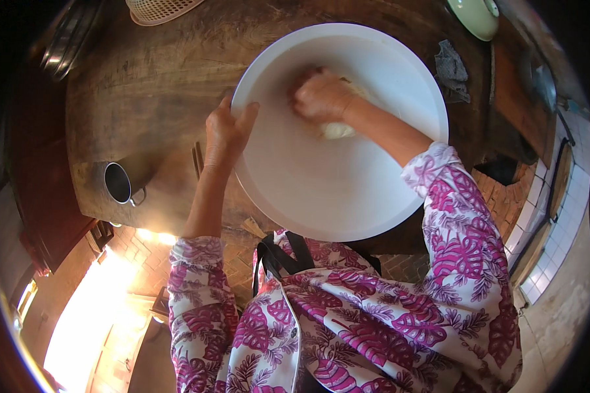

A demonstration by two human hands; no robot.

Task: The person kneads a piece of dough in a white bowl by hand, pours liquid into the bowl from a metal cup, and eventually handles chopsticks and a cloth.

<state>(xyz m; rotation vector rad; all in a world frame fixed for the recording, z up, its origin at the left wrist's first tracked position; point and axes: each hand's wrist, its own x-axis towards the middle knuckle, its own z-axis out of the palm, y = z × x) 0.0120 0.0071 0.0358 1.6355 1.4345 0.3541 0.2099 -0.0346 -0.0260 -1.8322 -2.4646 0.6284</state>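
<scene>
A large white basin (324, 196) stands on the wooden table before me. My left hand (228, 127) grips its left rim, thumb on the inner side and the fingers outside. Inside the basin, my right hand (322, 98) is curled and slightly blurred, pressed against a pale, dough-like mass (338, 130). Part of that mass shows below the wrist and a little above it; the hand and forearm hide the rest. Whether the right fingers are closed around any of it cannot be told.
On the wooden table (142, 98) are a metal mug (118, 182) at left, chopsticks (197, 159) beside my left forearm, a perforated basket (163, 11) at the far edge, a grey cloth (451, 71) and a pale green bowl (477, 17) at right.
</scene>
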